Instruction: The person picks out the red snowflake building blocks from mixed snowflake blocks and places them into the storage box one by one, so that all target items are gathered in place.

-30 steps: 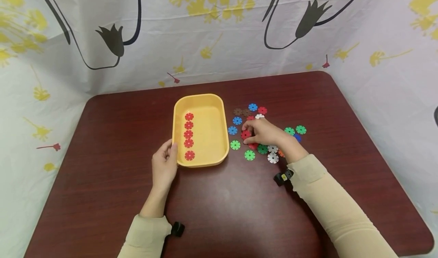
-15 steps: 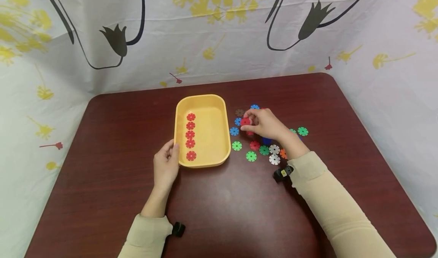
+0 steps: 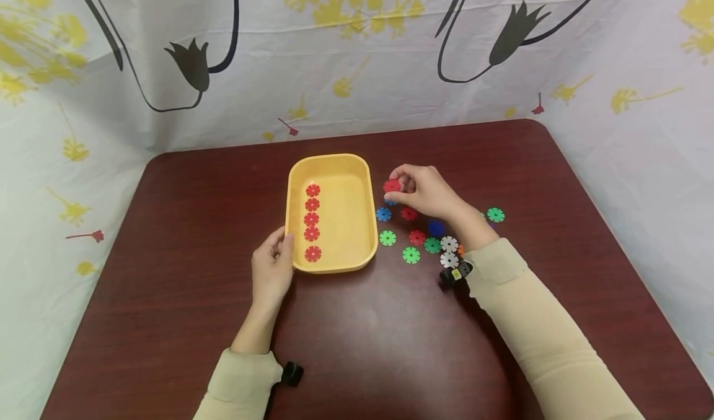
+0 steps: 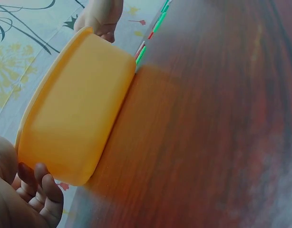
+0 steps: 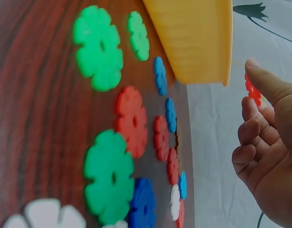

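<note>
My right hand (image 3: 428,192) pinches a red notched plastic disc (image 3: 393,186) between thumb and fingers, just right of the yellow tray (image 3: 347,228). In the right wrist view the held disc (image 5: 252,90) shows beyond the thumb, raised above the tabletop. At the tray's near left corner, my left hand (image 3: 272,270) grips the rim, thumb at the edge. The left wrist view shows its curled fingers (image 4: 52,192) against the tray's outer wall. Inside the tray several red discs (image 3: 312,219) lie in a column along the left side.
Loose discs are scattered right of the tray: light green (image 3: 411,255), red (image 3: 416,238), blue (image 3: 383,214), dark blue (image 3: 437,228), white (image 3: 449,259) and green (image 3: 495,215). My right forearm overlaps some. A dark red-brown table (image 3: 184,271) stands against a patterned cloth (image 3: 368,48).
My right hand has lifted the red disc from the scattered discs and moved it away from me and slightly left. The left hand stays at the tray's corner.
</note>
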Available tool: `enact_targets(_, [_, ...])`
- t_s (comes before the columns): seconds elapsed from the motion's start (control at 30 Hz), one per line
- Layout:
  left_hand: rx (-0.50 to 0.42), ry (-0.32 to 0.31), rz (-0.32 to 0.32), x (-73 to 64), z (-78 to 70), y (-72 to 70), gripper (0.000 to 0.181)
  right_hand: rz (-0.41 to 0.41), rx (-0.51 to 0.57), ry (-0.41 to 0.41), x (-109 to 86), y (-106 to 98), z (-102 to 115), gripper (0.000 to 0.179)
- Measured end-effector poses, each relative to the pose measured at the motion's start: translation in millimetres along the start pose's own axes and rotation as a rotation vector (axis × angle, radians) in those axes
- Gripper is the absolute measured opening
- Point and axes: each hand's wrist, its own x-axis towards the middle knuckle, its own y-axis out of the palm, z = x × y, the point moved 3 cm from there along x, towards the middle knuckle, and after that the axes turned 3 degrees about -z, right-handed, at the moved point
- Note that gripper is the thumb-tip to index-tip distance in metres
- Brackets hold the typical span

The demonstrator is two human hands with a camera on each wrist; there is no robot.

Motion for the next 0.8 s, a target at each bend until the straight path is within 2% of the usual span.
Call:
enact_targets(0.13, [0.002, 0.024, -0.004, 0.6, 2.7, -0.8, 0.036, -0.001, 0.016, -0.026, 6.2, 4, 6, 0.034])
enact_targets(0.33, [-0.003, 0.056, -0.010, -0.4, 1.0, -1.6, 0.035, -0.001, 0.033, -0.021, 15.0, 11, 13, 0.034])
enact_targets(0.8, [-0.022, 0.049, -0.003, -0.8, 0.8, -0.5, 0.035, 0.013, 0.049, -0.028, 33.9, 29, 26, 0.036])
